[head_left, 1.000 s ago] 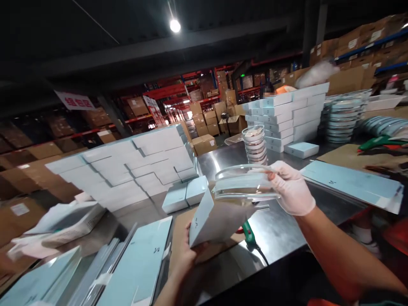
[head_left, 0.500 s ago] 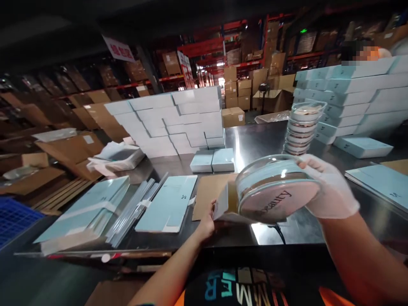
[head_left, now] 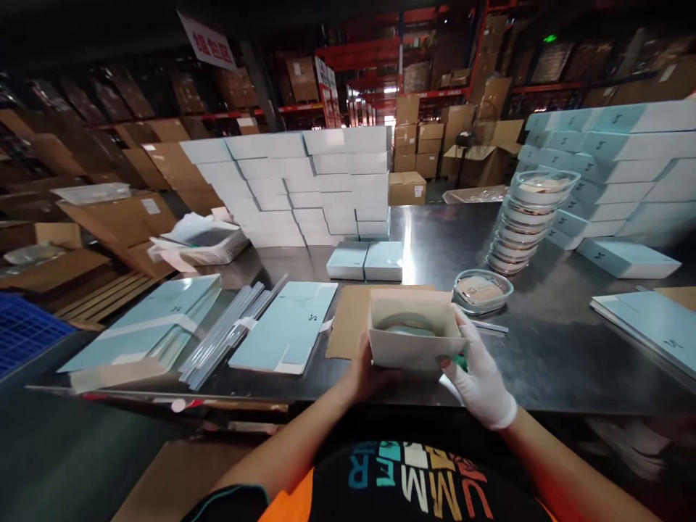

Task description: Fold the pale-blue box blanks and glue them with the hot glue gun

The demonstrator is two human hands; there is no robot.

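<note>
Between my hands is a small white carton (head_left: 416, 349), its top open toward me. The rounded edge of a clear oval container (head_left: 407, 324) shows inside it; the rest is hidden by the carton walls. My bare left hand (head_left: 365, 370) grips the carton's left side. My right hand (head_left: 481, 373), in a white glove, is closed around its right side, with the thumb in front. Just beyond my right hand, another clear oval container (head_left: 483, 291) rests on the table with a printed card in it. A flat brown cardboard sheet (head_left: 345, 326) lies behind the carton.
Clear oval containers stand in a tall leaning stack (head_left: 519, 225). Walls of white cartons (head_left: 326, 185) and blue-and-white cartons (head_left: 625, 156) rise at the back. Flat blue cartons (head_left: 286, 322), clear plastic strips (head_left: 225, 337) and a white basket (head_left: 209, 246) lie to the left on the dark table (head_left: 554, 355).
The clear oval container in my right hand has gone down into the carton. My right hand has moved left and now grips the carton, which has turned its opening upward.
</note>
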